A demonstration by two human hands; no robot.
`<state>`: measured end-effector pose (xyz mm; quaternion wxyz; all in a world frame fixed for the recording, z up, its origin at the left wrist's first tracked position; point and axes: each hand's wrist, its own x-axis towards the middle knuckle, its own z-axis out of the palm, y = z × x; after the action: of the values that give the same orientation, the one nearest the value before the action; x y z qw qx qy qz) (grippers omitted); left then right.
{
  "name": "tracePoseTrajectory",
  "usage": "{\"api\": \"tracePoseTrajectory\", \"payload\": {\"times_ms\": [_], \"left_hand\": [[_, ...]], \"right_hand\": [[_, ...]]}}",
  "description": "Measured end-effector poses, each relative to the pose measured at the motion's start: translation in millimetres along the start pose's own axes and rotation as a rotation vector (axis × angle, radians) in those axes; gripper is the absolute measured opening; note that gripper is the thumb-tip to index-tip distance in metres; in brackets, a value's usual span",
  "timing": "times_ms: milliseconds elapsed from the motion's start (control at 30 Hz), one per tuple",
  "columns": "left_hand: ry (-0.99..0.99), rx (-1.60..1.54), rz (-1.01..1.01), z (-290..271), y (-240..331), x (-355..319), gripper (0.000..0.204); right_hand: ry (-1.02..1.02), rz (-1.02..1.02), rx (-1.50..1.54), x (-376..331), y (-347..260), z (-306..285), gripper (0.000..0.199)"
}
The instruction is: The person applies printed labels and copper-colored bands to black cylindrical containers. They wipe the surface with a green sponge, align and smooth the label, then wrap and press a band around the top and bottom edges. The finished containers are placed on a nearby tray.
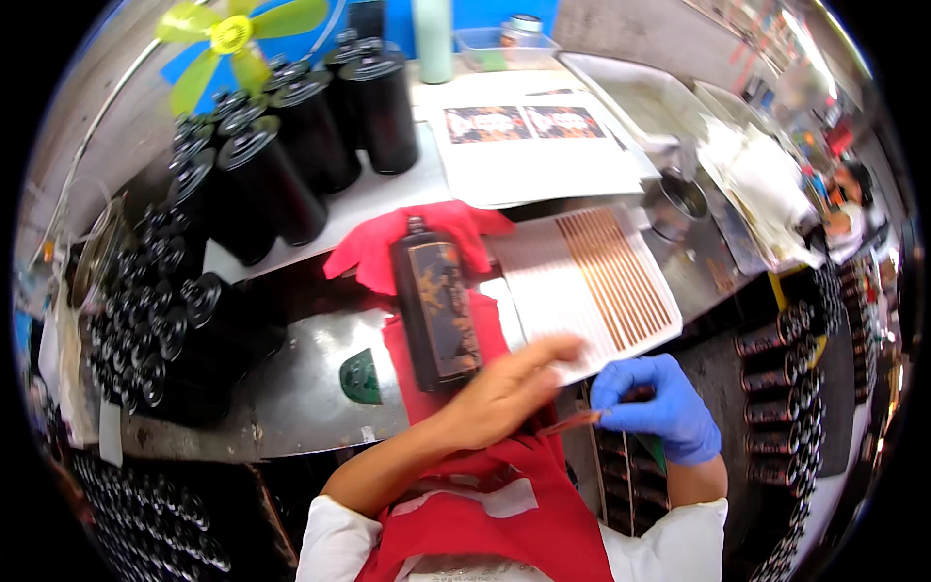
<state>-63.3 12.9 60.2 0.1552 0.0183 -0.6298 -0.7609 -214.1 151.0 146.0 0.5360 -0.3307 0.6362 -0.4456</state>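
My right hand (659, 403), in a blue glove, pinches a thin brown strip (570, 422) that points left in front of my red apron. My bare left hand (509, 388) is blurred, its fingers stretched to the right over the lower edge of a backing sheet (543, 281). Copper-brown strips (616, 281) in a row cover the right part of that sheet. A black bottle (436, 310) with a dark, orange-patterned label lies on a red cloth (359, 254), just beyond my left forearm. Left of it, a small green scraper (361, 376) rests on the metal table.
Black bottles (272, 179) crowd the left side, beneath a yellow-green fan (231, 35). Printed label sheets (524, 165) lie at the back, with a white tray (630, 97) and a metal cup (676, 204) to their right. More bottles (776, 398) line the right.
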Motion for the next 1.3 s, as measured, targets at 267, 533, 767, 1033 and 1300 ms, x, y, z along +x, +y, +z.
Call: {"api": "tracePoseTrajectory", "payload": {"times_ms": [267,533,767,1033,1300], "left_hand": [[0.118,0.051,-0.177,-55,49,-39,0.012],[0.774,0.157,0.015,-127,29,-36,0.006],[0.996,-0.109,0.060,-138,1,-5,0.006],[1.073,-0.216,-0.019,-138,-2,11,0.007],[1.075,-0.218,0.032,-138,-13,13,0.007]], "right_hand": [[0.095,-0.238,-0.104,45,-27,-24,0.008],[0.314,-0.119,-0.003,141,-7,-35,0.007],[0.359,-0.071,0.178,178,18,-57,0.013],[0.401,-0.042,0.214,197,34,-71,0.013],[0.400,-0.022,0.227,200,40,-76,0.012]]}}
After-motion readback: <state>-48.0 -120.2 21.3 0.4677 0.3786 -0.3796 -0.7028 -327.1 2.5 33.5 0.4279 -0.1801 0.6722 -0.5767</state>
